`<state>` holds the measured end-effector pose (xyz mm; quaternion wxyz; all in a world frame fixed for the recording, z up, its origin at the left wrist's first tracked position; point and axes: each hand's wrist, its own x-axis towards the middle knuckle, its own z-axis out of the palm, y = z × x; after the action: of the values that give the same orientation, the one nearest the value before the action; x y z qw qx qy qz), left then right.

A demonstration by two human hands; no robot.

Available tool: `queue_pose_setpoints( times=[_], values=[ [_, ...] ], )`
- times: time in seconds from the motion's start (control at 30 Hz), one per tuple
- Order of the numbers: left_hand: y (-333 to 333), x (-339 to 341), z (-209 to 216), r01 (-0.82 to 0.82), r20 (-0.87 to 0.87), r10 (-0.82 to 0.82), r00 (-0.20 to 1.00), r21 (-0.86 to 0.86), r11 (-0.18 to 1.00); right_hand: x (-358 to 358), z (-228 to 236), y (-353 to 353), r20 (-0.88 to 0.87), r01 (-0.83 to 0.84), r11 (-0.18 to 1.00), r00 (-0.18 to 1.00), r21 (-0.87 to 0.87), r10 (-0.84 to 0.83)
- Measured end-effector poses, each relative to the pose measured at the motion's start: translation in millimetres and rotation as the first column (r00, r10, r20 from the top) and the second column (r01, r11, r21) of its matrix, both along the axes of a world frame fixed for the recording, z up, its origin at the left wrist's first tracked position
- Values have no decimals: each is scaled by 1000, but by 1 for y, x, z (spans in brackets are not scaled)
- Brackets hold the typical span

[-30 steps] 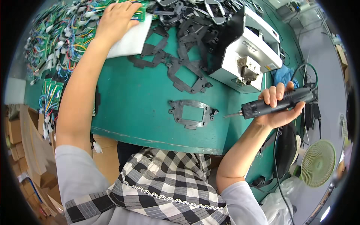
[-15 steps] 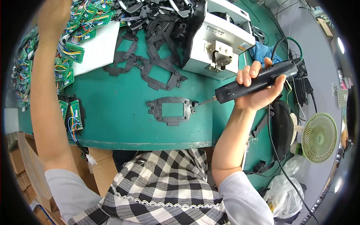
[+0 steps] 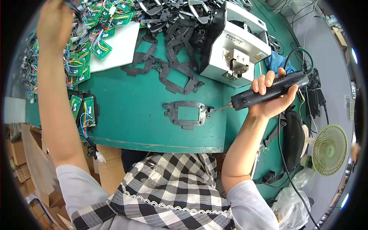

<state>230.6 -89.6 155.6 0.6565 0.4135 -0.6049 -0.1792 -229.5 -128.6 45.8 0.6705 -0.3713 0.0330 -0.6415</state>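
Note:
My right hand (image 3: 272, 94) is wrapped round a black electric screwdriver (image 3: 264, 92), held slanting over the green bench. Its thin bit ends at the right-hand tab of a flat black plastic frame (image 3: 188, 103) with a rectangular opening; whether it touches cannot be told. At the far left, my left hand (image 3: 55, 27) is over a heap of green circuit boards (image 3: 101, 50) with coloured wires. Its fingers look curled, partly cut off by the upper edge; dark wires show beside them. What they hold is unclear.
Beyond the plastic frame lie more black frames (image 3: 178, 78) in a pile. A white boxy machine (image 3: 241, 48) stands right of them. Two wired boards (image 3: 89, 111) lie near the left front edge. A green fan (image 3: 329, 149) and a black bag (image 3: 292, 134) are at right.
The whole view has shifted, so the bench sits further right in the picture. My left hand has come slightly nearer, with dark wires now beside its fingers. The screwdriver stays by the frame's tab.

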Motion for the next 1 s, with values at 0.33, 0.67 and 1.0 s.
queue_pose_setpoints(
  times=[0.33,0.67,1.0],
  values=[
    [87,-227,-128,-27,727,-409,552,506,862,19,59,1,-248,526,826,789,-202,-563],
    [108,-205,-131,-149,771,-207,602,363,920,46,79,-9,-290,540,602,554,-588,-780],
    [102,-205,-143,-68,718,-200,667,326,943,49,80,-10,-343,542,614,521,-574,-781]
  ],
)
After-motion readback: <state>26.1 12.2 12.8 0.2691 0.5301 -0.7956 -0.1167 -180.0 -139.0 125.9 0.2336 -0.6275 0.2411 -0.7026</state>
